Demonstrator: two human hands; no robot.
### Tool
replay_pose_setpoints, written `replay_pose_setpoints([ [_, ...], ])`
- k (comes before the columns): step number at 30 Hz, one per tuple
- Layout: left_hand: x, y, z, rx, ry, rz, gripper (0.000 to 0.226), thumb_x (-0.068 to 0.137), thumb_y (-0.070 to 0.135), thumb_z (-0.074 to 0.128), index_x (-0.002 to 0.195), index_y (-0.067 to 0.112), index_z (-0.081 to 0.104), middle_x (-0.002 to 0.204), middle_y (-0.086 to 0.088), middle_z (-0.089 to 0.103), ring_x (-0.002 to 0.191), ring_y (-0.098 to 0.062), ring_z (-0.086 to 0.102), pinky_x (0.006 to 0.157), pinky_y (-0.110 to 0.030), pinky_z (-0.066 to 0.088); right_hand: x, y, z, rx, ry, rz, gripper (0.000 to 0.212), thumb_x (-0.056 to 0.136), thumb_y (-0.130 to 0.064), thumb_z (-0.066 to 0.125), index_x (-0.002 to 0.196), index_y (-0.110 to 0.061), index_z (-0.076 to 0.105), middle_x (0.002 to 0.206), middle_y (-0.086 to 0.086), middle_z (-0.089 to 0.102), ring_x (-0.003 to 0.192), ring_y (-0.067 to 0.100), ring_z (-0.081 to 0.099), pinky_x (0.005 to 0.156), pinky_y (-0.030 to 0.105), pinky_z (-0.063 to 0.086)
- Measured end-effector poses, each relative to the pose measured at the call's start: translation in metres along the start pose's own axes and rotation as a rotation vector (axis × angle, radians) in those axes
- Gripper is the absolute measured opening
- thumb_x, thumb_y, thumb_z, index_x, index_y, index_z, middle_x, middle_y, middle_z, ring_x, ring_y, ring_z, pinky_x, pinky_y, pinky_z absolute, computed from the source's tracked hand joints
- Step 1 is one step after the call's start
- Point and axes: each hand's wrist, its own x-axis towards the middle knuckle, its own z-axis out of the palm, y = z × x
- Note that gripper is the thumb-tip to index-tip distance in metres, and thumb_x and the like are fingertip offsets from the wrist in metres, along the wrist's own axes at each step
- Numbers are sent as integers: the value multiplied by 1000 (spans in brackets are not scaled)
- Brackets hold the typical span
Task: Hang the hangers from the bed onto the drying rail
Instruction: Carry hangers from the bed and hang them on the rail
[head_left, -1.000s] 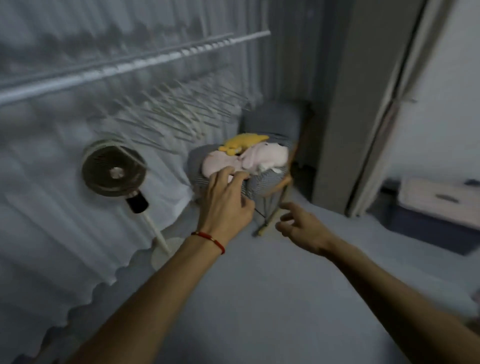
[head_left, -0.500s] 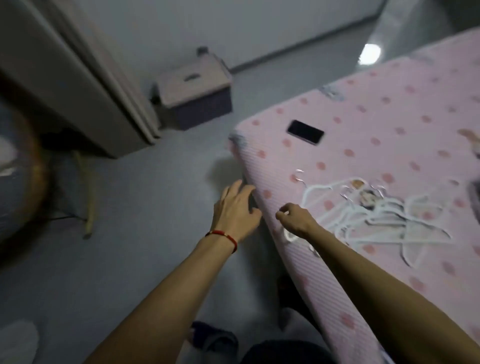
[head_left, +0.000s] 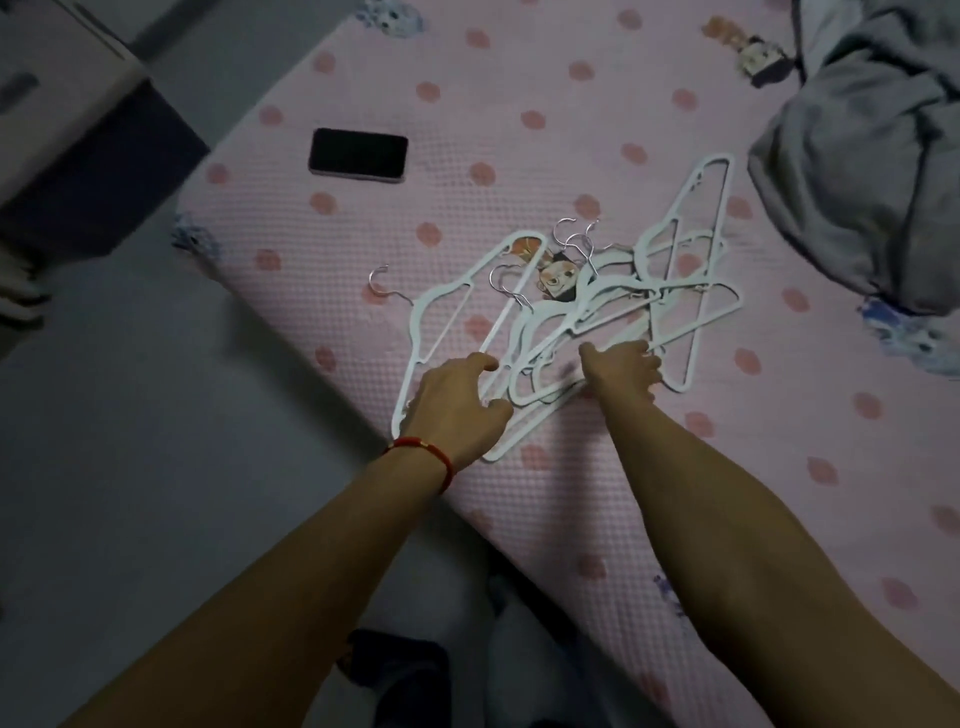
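Observation:
Several white plastic hangers (head_left: 592, 317) with metal hooks lie in a loose tangled pile on the pink dotted bed (head_left: 519, 171). My left hand (head_left: 457, 405), with a red string on the wrist, rests over the pile's near left end, fingers spread and slightly bent over the hanger bars. Over the near middle of the pile, my right hand (head_left: 623, 371) has its fingers reaching down among the bars. Whether either hand grips a hanger is not plain. The drying rail is out of view.
A black phone (head_left: 358, 155) lies on the bed beyond the hangers. A grey crumpled garment (head_left: 862, 171) sits at the bed's far right. A dark box with a pale lid (head_left: 67, 156) stands on the grey floor at left.
The view has swung from the rail and fan to the bed. Both hands have moved forward onto the hanger pile from the bed's edge.

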Motion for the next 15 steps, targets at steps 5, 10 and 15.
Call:
replay_pose_setpoints([
  [5,30,-6,27,3,5,-36,49,86,24,62,134,21,53,134,-5,56,122,-22,50,90,-25,36,32,-22,21,-87,-20,22,135,63,-75,71,156,-6,2,157,32,7,138,46,26,105,55,35],
  [10,39,-13,35,32,16,-90,49,86,23,62,133,22,53,133,-5,56,117,-22,53,88,-26,39,32,-24,49,-27,5,74,134,66,-60,78,157,-8,-5,158,32,-18,142,48,17,110,53,32],
  [15,26,-8,18,19,41,-128,47,86,21,62,133,20,54,133,-6,56,119,-21,52,88,-22,35,15,1,29,79,31,24,131,70,-55,79,157,-6,-6,160,32,-11,145,53,11,116,56,29],
])
